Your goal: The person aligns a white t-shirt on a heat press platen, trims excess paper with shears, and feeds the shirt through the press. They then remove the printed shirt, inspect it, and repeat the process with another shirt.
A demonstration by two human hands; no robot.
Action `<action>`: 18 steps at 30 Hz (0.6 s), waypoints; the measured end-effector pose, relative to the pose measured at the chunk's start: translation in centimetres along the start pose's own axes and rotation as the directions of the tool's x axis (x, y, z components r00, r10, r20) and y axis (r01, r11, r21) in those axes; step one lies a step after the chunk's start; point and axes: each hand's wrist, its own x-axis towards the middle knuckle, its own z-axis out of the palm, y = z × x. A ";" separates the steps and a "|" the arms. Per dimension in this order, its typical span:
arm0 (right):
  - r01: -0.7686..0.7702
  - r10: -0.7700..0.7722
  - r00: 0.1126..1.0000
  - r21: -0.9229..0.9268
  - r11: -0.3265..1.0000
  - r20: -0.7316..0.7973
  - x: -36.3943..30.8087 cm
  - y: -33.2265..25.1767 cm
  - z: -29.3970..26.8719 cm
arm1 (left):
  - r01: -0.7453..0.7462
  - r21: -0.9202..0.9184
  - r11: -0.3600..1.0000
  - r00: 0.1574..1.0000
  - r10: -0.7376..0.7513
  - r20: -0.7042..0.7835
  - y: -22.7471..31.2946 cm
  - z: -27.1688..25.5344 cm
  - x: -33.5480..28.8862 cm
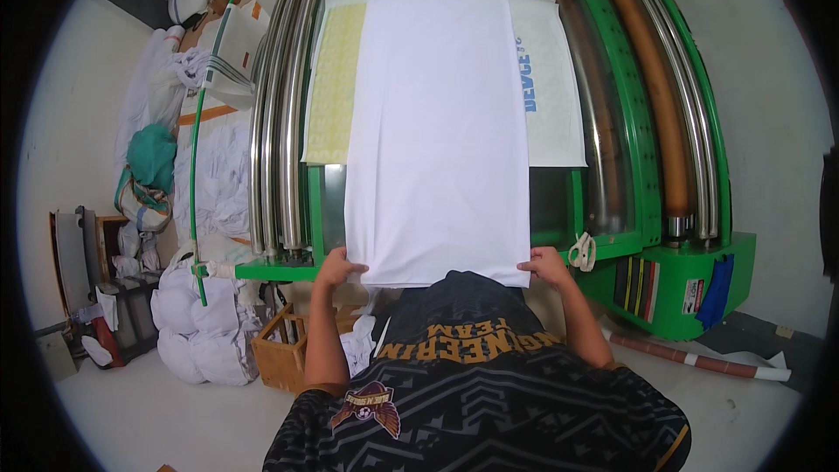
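A long white cloth [441,122] lies lengthwise over the machine bed, its near end reaching my waist. My left hand [337,269] pinches the near left corner between thumb and fingers. At the near right corner, my right hand [546,267] grips the edge the same way. The near end is held fairly taut, with faint creases along the left side. Beneath the cloth is a pale printed sheet [551,96]; a yellowish patterned part [336,79] shows on the left and blue lettering on the right.
The green-framed machine [642,131] has steel rollers [278,122] at left and a brown roller [651,79] at right. A coiled white cord [582,252] hangs from its front. White bundles [205,323] and a wooden stool [281,350] stand left. A wrapped roll [699,358] lies on the floor at right.
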 end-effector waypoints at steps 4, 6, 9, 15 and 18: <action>0.019 -0.019 1.000 -0.055 0.998 0.003 0.4 0.3 0.0 | 0.042 0.360 0.932 0.997 -0.018 -0.069 0.5 -0.4 0.9; 0.008 -0.009 1.000 -0.206 0.979 -0.002 0.4 -0.5 -0.3 | 0.106 0.490 0.865 0.993 -0.069 -0.093 1.6 -0.4 0.9; -0.014 0.010 1.000 -0.360 0.933 -0.014 -0.2 -2.5 -0.6 | 0.108 0.600 0.793 0.992 -0.049 -0.114 1.2 -1.2 1.8; -0.182 0.077 0.981 -0.702 0.689 -0.179 1.0 -5.9 -1.1 | 0.286 0.646 0.708 0.886 0.061 -0.459 9.5 -1.7 1.1; -0.134 -0.015 0.973 -0.611 0.780 -0.232 2.5 -10.6 -2.5 | 0.178 0.562 0.807 0.858 0.152 -0.490 14.2 -3.2 4.1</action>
